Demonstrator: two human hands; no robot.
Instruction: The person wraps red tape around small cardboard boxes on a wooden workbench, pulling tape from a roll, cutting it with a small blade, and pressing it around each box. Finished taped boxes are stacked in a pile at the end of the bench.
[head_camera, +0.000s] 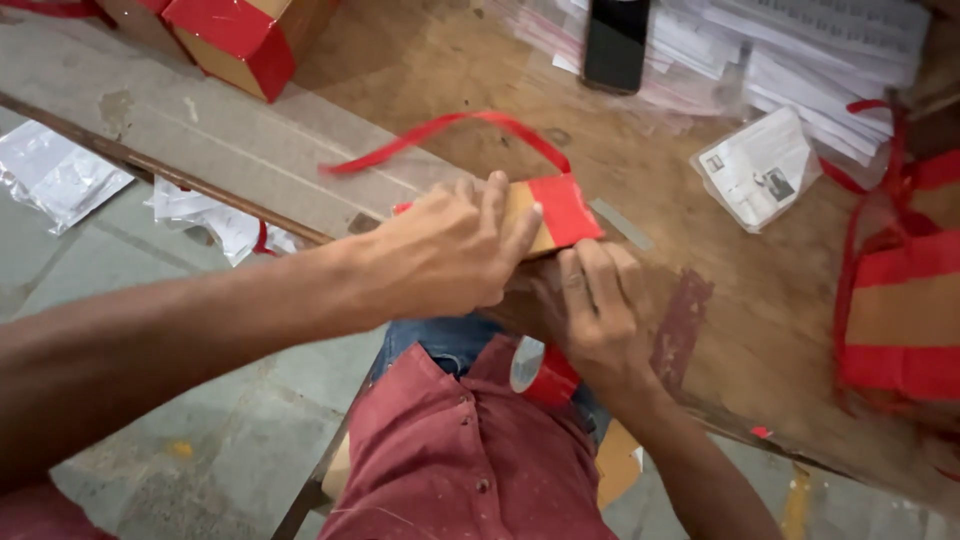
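Note:
A small brown cardboard box with red tape on its end lies on the worn wooden table. My left hand lies flat over the box, fingers pressing its top. My right hand grips the box's near side from below, fingers curled against it. A loose strip of red tape loops up from the box toward the left. A roll of red tape hangs around my right wrist, over my lap.
Another red-taped cardboard box stands at the far left. A dark phone rests on stacked white papers. A printed paper slip lies right of the box. Red-taped packages fill the right edge. Crumpled plastic lies on the floor.

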